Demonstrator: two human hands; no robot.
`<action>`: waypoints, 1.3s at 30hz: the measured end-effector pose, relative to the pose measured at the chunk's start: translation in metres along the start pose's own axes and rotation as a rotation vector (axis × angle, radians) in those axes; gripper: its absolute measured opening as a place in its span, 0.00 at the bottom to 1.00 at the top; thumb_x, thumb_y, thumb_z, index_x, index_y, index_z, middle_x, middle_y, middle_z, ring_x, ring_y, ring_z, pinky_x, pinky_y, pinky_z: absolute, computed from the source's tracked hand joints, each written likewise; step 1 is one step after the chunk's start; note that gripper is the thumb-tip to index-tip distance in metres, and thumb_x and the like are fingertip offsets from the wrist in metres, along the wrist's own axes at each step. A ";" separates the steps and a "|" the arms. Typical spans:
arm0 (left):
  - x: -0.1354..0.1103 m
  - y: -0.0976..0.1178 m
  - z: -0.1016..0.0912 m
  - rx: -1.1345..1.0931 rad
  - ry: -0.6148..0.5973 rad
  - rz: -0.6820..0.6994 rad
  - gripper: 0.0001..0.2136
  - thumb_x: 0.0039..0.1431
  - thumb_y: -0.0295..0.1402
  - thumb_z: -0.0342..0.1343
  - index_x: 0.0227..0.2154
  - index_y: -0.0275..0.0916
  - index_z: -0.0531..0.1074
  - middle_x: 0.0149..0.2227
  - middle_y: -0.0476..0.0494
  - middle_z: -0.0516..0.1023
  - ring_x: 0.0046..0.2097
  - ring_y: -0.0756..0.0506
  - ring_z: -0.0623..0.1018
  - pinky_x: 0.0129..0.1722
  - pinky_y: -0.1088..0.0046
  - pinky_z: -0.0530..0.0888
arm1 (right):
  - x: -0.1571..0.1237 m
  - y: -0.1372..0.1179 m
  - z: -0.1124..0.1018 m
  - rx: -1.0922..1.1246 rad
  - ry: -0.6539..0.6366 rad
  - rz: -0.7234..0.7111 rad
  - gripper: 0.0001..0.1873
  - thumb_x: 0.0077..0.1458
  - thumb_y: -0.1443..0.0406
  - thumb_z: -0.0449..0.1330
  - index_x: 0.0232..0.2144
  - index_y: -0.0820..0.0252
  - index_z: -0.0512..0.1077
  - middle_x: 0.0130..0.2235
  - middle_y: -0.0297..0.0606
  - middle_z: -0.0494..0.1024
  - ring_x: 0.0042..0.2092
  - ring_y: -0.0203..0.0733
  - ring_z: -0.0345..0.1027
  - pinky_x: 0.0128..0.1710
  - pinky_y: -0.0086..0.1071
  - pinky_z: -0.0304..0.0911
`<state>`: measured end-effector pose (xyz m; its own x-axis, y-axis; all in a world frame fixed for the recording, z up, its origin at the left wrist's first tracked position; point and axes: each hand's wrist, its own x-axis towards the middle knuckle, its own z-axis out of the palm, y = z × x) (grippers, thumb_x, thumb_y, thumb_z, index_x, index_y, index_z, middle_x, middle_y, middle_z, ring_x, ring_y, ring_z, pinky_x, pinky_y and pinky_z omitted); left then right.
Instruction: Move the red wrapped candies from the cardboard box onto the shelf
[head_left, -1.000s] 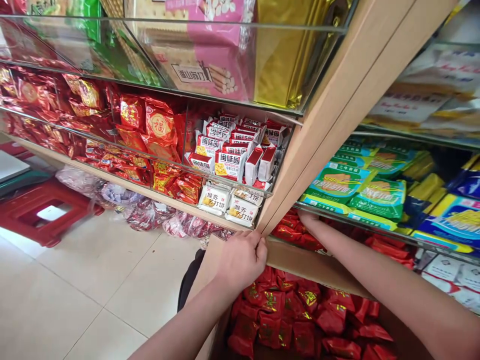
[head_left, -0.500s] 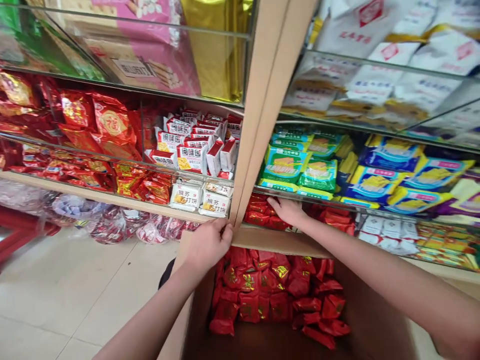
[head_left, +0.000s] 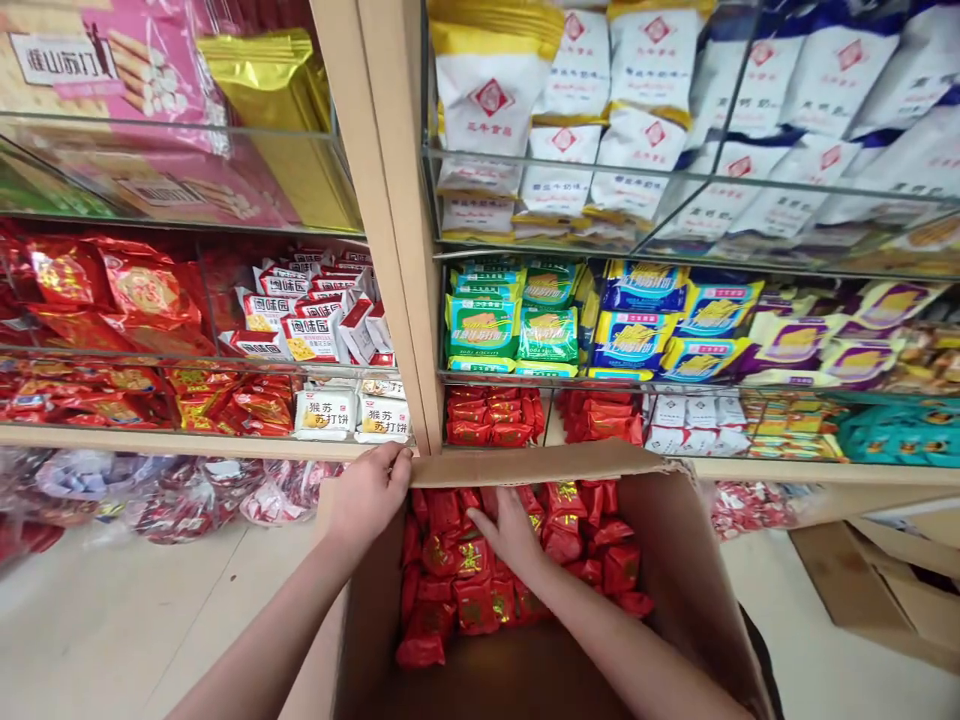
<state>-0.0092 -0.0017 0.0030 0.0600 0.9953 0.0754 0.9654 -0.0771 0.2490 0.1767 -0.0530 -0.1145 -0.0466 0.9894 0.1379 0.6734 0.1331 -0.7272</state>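
Observation:
A cardboard box point(head_left: 540, 463) stands tilted against the shelf front, its top facing me. My left hand point(head_left: 369, 495) is closed over the box's far left corner, gripping the edge. Inside, my right hand point(head_left: 514, 535) reaches over red wrapped snack packets point(head_left: 474, 605) with gold print. Its thumb is spread away from the fingers, and the fingertips touch or hover over the packets, partly under the box flap; nothing shows in its grasp. Just beyond the flap, similar red packets point(head_left: 495, 415) sit in a bottom shelf compartment.
Green cracker packs point(head_left: 484, 330) and blue-yellow packs point(head_left: 634, 340) fill the shelf above. A wooden upright point(head_left: 405, 220) divides the shelves. Bagged goods point(head_left: 187, 500) lie on the floor at left. Another cardboard box point(head_left: 885, 590) lies open at right.
My right hand has moved from the bottom shelf compartment back down into the box. My left hand stays on the box edge. The view has shifted to the right.

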 end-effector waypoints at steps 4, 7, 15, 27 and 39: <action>-0.002 0.000 -0.001 -0.011 -0.002 -0.004 0.17 0.56 0.42 0.34 0.27 0.42 0.66 0.30 0.47 0.74 0.32 0.47 0.72 0.25 0.77 0.59 | 0.020 0.016 0.018 0.045 -0.005 0.016 0.12 0.49 0.62 0.52 0.36 0.59 0.68 0.38 0.44 0.72 0.39 0.49 0.67 0.39 0.40 0.61; -0.001 -0.001 -0.001 -0.023 -0.007 -0.012 0.17 0.56 0.42 0.34 0.27 0.43 0.66 0.29 0.48 0.74 0.31 0.47 0.72 0.25 0.77 0.59 | 0.015 0.024 0.010 0.084 0.026 0.041 0.12 0.52 0.65 0.46 0.31 0.60 0.69 0.30 0.40 0.74 0.33 0.42 0.68 0.35 0.34 0.62; 0.003 0.000 0.001 -0.045 -0.014 -0.014 0.17 0.56 0.43 0.34 0.27 0.42 0.66 0.28 0.47 0.73 0.30 0.47 0.71 0.26 0.76 0.60 | 0.008 0.032 0.003 0.132 0.094 0.140 0.14 0.51 0.60 0.49 0.36 0.62 0.68 0.36 0.41 0.75 0.38 0.41 0.68 0.36 0.32 0.62; -0.076 0.030 0.006 -0.880 -0.004 0.046 0.13 0.54 0.39 0.43 0.40 0.41 0.64 0.38 0.43 0.71 0.39 0.46 0.72 0.40 0.68 0.67 | -0.027 -0.019 -0.050 0.128 0.007 -0.182 0.10 0.53 0.65 0.50 0.31 0.59 0.71 0.32 0.38 0.72 0.36 0.36 0.66 0.37 0.29 0.61; -0.096 0.076 0.041 -1.538 -0.287 -0.364 0.18 0.47 0.39 0.54 0.41 0.38 0.66 0.39 0.44 0.72 0.40 0.48 0.71 0.39 0.74 0.68 | -0.081 -0.055 -0.062 0.688 0.097 0.152 0.13 0.50 0.60 0.53 0.39 0.57 0.61 0.36 0.38 0.68 0.35 0.37 0.64 0.34 0.32 0.64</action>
<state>0.0691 -0.1008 -0.0248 0.1096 0.9366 -0.3329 -0.2098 0.3491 0.9133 0.1891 -0.1438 -0.0443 0.0981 0.9945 0.0368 0.0474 0.0323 -0.9984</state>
